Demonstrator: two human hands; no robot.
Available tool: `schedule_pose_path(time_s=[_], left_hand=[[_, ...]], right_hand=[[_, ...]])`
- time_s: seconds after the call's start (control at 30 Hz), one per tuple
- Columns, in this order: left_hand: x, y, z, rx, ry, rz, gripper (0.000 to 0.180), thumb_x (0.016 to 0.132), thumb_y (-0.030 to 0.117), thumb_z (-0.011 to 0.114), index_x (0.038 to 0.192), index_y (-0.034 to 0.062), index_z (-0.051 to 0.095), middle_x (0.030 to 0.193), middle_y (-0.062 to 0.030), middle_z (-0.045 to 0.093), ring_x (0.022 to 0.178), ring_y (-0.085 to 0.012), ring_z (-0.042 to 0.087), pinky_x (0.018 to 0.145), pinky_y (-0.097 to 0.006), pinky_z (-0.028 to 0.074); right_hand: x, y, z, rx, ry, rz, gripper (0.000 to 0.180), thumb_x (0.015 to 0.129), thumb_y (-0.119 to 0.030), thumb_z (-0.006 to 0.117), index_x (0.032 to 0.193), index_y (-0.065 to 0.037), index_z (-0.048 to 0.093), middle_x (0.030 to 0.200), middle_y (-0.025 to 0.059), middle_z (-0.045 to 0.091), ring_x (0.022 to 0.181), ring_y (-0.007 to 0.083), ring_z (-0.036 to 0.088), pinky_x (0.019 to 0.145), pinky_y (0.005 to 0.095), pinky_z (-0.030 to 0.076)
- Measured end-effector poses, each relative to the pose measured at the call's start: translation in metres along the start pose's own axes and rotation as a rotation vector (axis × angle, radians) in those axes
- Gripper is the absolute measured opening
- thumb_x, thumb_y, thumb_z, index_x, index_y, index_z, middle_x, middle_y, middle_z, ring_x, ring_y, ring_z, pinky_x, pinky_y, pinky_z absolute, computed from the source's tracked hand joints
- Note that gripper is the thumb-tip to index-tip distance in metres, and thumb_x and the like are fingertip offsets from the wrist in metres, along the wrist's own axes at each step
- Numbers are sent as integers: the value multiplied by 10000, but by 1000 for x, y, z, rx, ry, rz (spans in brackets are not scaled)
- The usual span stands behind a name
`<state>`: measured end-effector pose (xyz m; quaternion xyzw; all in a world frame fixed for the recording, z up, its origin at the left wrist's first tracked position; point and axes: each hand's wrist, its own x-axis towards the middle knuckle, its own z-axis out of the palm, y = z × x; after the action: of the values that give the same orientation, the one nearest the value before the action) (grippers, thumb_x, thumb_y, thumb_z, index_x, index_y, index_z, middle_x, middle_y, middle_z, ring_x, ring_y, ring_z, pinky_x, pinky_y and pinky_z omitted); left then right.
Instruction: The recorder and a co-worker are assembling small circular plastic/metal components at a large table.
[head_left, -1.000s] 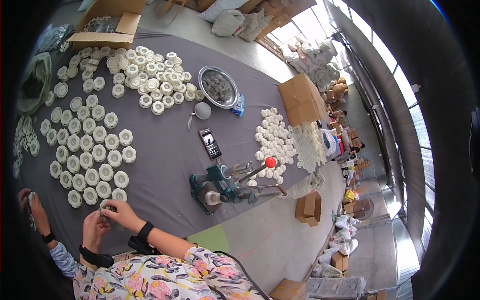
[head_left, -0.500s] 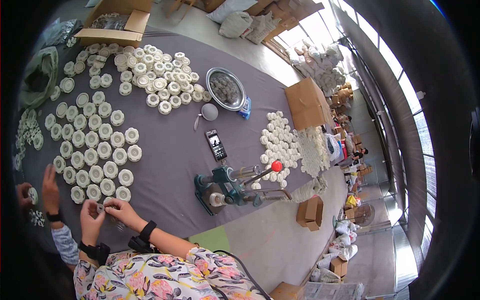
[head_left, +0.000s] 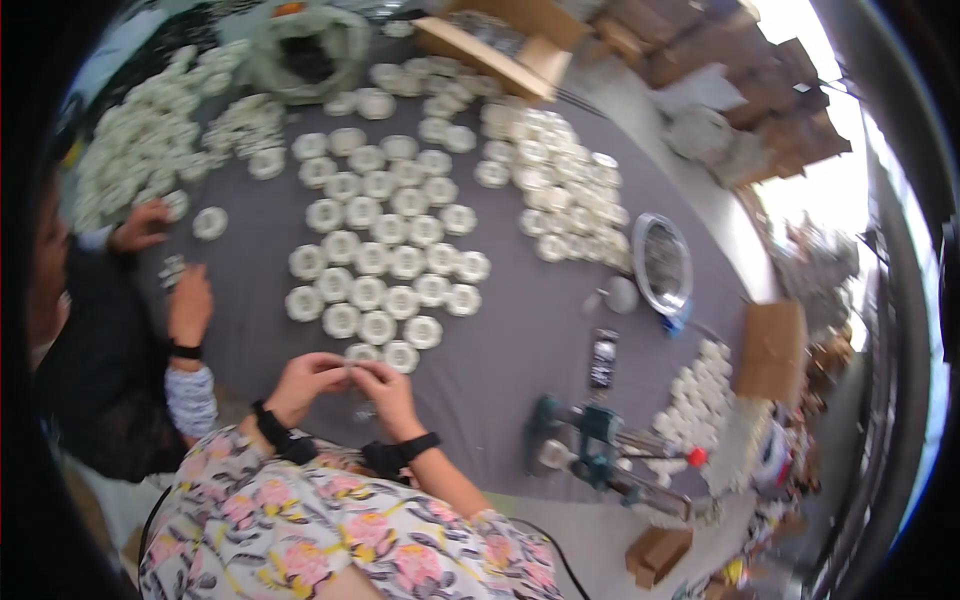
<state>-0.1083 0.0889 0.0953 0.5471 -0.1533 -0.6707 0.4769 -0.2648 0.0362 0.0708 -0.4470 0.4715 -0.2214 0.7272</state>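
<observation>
My left hand and my right hand meet at the near edge of the rows of round white plastic knobs. The fingertips of both are pinched together around something small, which blur and the fingers hide. Just below them, near my right palm, shows a small clear or shiny bit that I cannot identify. Right beyond my fingertips lie the two nearest knobs, scallop-edged with a ringed centre. The rows spread away from me over the grey tablecloth.
A green hand press with a red-knobbed lever stands right, near a phone and a metal bowl. More knobs are heaped at the back. To the left, a co-worker's hands work beside small white parts.
The view has swung left, so the table's things sit farther right and the co-worker shows more. My hands stay pinched together. One co-worker's hand now reaches to a knob farther back.
</observation>
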Motion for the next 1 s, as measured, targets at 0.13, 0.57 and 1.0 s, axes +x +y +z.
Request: schedule_pose_path(time_s=[0.13,0.57,1.0], left_hand=[[-5,-11,2,58,86,145,219,771,74,627,969,-18,603,897,-71,620,824,-126,586,755,-257,481],[-5,-7,-8,-427,-125,-123,209,826,83,573,1018,2,563,912,-61,612,798,-149,605,776,-290,502],[-10,5,-9,40,-34,172,221,759,25,628,974,4,580,800,-40,594,790,-115,582,747,-253,484]], right_hand=[[-3,-7,-2,21,-37,41,230,792,-150,624,982,-20,630,797,4,607,693,52,530,607,185,421],[-2,-16,5,-152,20,-238,198,762,-86,648,937,1,619,787,31,611,680,87,546,613,206,440],[-5,-34,13,261,2,92,157,819,-102,589,924,13,606,766,1,586,624,48,510,553,193,411]])
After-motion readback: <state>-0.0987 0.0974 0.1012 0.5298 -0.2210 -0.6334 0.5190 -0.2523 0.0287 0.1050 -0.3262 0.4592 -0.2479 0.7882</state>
